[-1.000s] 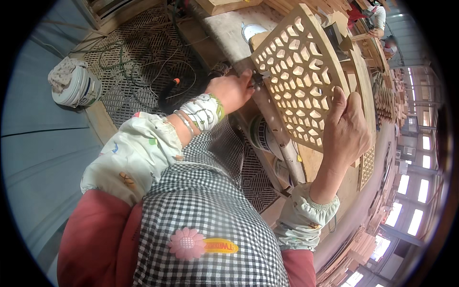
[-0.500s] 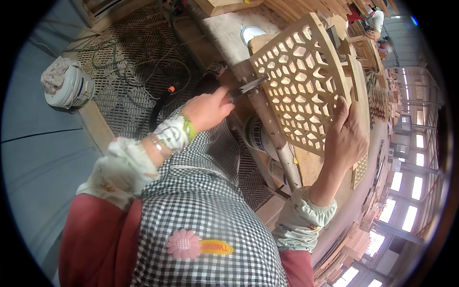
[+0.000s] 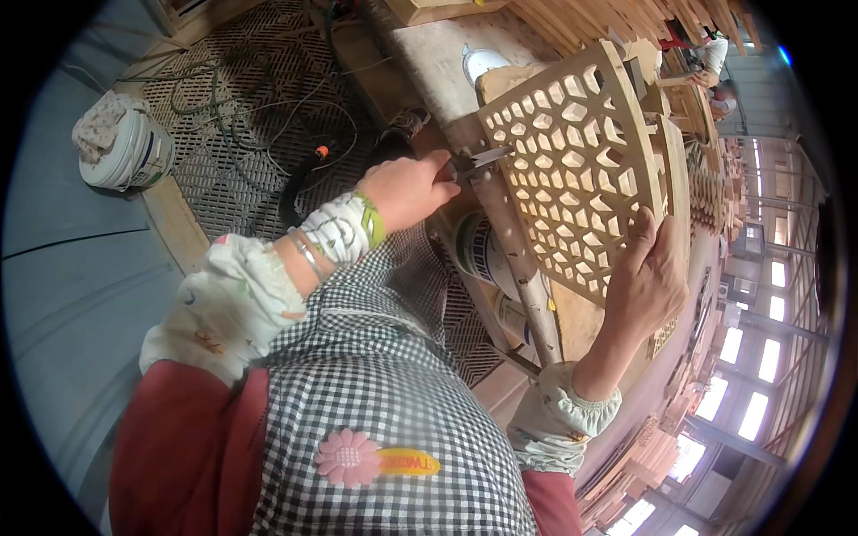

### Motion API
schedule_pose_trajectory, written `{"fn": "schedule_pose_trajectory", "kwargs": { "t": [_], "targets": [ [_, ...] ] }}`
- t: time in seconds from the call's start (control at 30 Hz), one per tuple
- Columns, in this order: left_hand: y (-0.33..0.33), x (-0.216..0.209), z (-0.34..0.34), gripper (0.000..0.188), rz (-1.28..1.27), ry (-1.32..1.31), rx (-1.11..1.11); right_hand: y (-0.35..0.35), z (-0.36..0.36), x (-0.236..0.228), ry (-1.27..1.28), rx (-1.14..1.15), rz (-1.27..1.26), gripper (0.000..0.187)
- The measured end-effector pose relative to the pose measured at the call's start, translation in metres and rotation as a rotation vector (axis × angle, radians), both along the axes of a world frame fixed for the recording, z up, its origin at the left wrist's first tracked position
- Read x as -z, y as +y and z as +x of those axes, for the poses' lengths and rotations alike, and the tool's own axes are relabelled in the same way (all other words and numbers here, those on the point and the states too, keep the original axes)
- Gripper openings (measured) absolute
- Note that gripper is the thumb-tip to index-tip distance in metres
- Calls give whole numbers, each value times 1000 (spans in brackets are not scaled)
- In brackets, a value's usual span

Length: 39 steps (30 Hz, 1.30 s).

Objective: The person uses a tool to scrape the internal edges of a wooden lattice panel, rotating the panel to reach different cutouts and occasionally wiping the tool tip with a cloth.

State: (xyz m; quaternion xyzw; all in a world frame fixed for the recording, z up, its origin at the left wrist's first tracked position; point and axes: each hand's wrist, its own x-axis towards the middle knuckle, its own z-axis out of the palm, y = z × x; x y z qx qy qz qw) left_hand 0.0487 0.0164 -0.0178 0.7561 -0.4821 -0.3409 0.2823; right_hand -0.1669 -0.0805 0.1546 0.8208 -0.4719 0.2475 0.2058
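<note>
A wooden lattice panel (image 3: pixel 633 134), cut through with rows of angular openings, stands tilted over the bench. My right hand (image 3: pixel 648 281) grips its lower right edge, thumb on the front face and fingers reaching behind. In my left hand (image 3: pixel 407 192) is a narrow metal-bladed tool (image 3: pixel 490 158) with a dark handle. Its tip lies at the panel's left edge, among the small openings there; whether it presses on the wood I cannot tell. The fingers of my left hand are closed, and they hide most of the handle.
The worktable (image 3: pixel 447 62) bears a white round container (image 3: pixel 483 62) and wooden strips (image 3: pixel 572 27). Below its edge stand buckets (image 3: pixel 483 255). At left, a white bucket (image 3: pixel 130 156) topped with cloth stands near hoses on the floor grating (image 3: pixel 206 188). Another person (image 3: pixel 712 62) is far off.
My left hand has moved a little to the right with the tool, its blade now angled slightly flatter. The panel appears slightly farther right and lower; my right hand keeps its grip.
</note>
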Motion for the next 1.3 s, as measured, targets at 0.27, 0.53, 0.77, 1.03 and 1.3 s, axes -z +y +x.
{"fn": "schedule_pose_trajectory", "kwargs": {
  "t": [0.27,0.53,0.77,1.03,1.3],
  "targets": [
    [-26,45,-1,58,-242,337,-3,-4,1,-1,6,-16,1,48],
    [74,18,28,93,-180,555,59,-3,2,-4,19,51,13,45],
    [85,-18,40,89,-259,1355,256,0,0,-15,-510,-285,193,27],
    [5,-76,-8,87,-120,1594,653,-13,-25,-14,-688,-612,388,38],
    [-32,-109,-54,77,-236,1314,491,-15,-38,-25,-1292,-643,808,15]
  ]
}}
